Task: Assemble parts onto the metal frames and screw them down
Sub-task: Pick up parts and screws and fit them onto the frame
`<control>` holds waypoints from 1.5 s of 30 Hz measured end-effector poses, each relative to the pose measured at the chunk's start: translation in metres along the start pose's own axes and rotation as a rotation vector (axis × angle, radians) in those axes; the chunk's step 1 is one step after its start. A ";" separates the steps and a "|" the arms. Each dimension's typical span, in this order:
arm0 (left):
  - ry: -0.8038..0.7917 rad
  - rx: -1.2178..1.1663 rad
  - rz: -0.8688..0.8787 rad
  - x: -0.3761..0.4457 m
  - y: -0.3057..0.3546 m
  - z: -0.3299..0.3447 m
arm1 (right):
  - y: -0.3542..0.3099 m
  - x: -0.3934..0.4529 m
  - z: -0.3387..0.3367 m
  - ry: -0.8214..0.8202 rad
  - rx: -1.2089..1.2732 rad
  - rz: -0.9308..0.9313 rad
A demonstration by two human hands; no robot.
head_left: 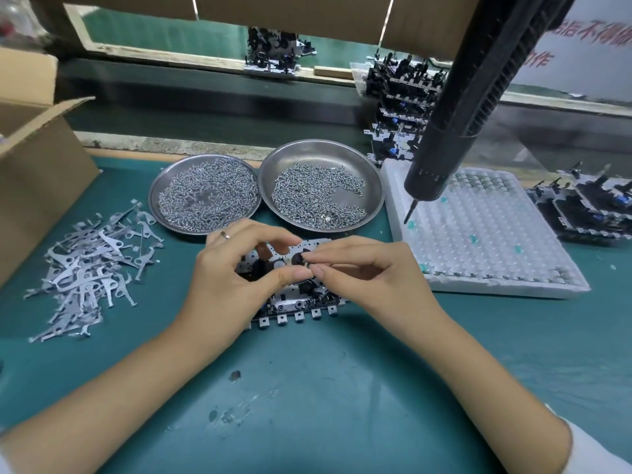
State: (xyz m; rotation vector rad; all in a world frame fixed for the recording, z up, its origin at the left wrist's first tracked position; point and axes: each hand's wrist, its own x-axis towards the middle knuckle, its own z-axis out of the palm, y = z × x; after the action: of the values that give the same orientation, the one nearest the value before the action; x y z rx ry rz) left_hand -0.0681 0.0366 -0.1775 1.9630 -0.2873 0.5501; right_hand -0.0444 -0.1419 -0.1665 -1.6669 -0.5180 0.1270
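Fingers of both hands, left (236, 268) and right (369, 268), curl, pinching a small part (305, 261) over the metal frame (297, 307).

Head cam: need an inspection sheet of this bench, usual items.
Surface: green mat, scuffed, with pale residue near the front.
Job's things: metal frame flat on the mat under both hands; two steel dishes of screws; pile of stamped metal levers; hanging electric screwdriver.
Clutter: open cardboard box; white blister tray.
Grippers: left hand and right hand pinch a small part over the frame.
Cables: nothing seen.
Surroundings: stacked assembled frames behind the tray.
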 end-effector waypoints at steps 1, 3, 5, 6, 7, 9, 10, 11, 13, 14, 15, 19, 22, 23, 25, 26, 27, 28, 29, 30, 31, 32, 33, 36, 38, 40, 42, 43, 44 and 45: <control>-0.004 0.003 -0.005 0.000 0.000 0.000 | 0.001 0.000 0.000 0.002 -0.021 -0.015; -0.020 0.007 -0.011 0.000 0.000 -0.001 | 0.002 -0.001 0.001 0.005 -0.050 -0.047; -0.040 0.022 -0.016 -0.001 0.001 -0.002 | 0.003 -0.001 0.002 0.018 -0.073 -0.070; -0.050 0.026 -0.024 -0.001 0.001 -0.003 | 0.004 -0.002 0.003 0.029 -0.097 -0.084; -0.059 0.029 -0.031 0.000 0.001 -0.004 | 0.004 -0.002 0.004 0.040 -0.133 -0.105; -0.090 0.029 -0.043 0.000 0.002 -0.006 | 0.005 -0.003 0.006 0.055 -0.228 -0.169; -0.113 0.020 -0.046 0.001 0.003 -0.007 | 0.005 -0.003 0.007 0.064 -0.268 -0.202; -0.131 0.010 -0.046 0.000 0.004 -0.009 | 0.006 -0.004 0.008 0.068 -0.298 -0.229; -0.151 -0.003 -0.038 -0.003 0.003 -0.011 | 0.007 -0.005 0.011 0.055 -0.352 -0.281; -0.154 -0.007 -0.035 -0.005 0.003 -0.013 | 0.008 -0.006 0.013 0.044 -0.389 -0.311; -0.151 -0.007 -0.034 -0.008 0.002 -0.015 | 0.010 -0.006 0.015 0.030 -0.429 -0.339; -0.081 -0.004 -0.090 -0.013 -0.003 -0.022 | 0.017 -0.007 0.020 -0.034 -0.562 -0.436; -0.021 -0.033 -0.152 -0.013 -0.004 -0.023 | 0.020 -0.006 0.021 -0.040 -0.606 -0.474; -0.009 -0.033 -0.161 -0.013 -0.004 -0.022 | 0.021 -0.006 0.021 -0.036 -0.614 -0.485; 0.006 -0.026 -0.170 -0.014 -0.004 -0.022 | 0.022 -0.006 0.021 -0.028 -0.622 -0.506; 0.011 -0.025 -0.173 -0.014 -0.004 -0.022 | 0.022 -0.006 0.022 -0.026 -0.622 -0.513; 0.014 -0.022 -0.174 -0.015 -0.004 -0.022 | 0.022 -0.006 0.022 -0.026 -0.622 -0.517; 0.013 -0.017 -0.171 -0.015 -0.003 -0.021 | 0.021 -0.006 0.022 -0.025 -0.626 -0.519; 0.009 -0.010 -0.168 -0.015 -0.003 -0.021 | 0.021 -0.006 0.022 -0.025 -0.632 -0.522; 0.004 -0.003 -0.165 -0.015 -0.002 -0.021 | 0.021 -0.006 0.022 -0.024 -0.641 -0.525; 0.001 0.002 -0.163 -0.015 -0.002 -0.021 | 0.021 -0.006 0.022 -0.024 -0.649 -0.528; -0.002 0.007 -0.160 -0.015 -0.002 -0.020 | 0.021 -0.006 0.022 -0.024 -0.652 -0.529; -0.006 0.014 -0.158 -0.015 -0.001 -0.021 | 0.021 -0.006 0.022 -0.022 -0.649 -0.526; -0.016 0.024 -0.158 -0.015 0.000 -0.021 | 0.022 -0.007 0.023 -0.013 -0.633 -0.513; -0.023 0.022 -0.156 -0.015 0.001 -0.022 | 0.022 -0.007 0.023 -0.023 -0.635 -0.511; -0.050 0.042 -0.138 -0.014 0.001 -0.022 | 0.022 -0.007 0.023 -0.042 -0.645 -0.510; -0.119 0.104 -0.075 -0.015 0.002 -0.023 | 0.021 -0.008 0.022 -0.073 -0.650 -0.496; -0.167 0.156 -0.036 -0.016 0.002 -0.024 | 0.021 -0.008 0.021 -0.090 -0.644 -0.482; -0.213 0.219 0.004 -0.016 0.002 -0.024 | 0.020 -0.008 0.021 -0.102 -0.632 -0.464; -0.253 0.283 0.042 -0.017 0.000 -0.024 | 0.020 -0.009 0.021 -0.107 -0.616 -0.443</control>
State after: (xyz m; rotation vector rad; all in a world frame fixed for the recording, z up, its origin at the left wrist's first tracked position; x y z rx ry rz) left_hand -0.0890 0.0573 -0.1769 2.3099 -0.4291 0.3839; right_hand -0.0547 -0.1282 -0.1908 -2.0958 -1.0720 -0.2996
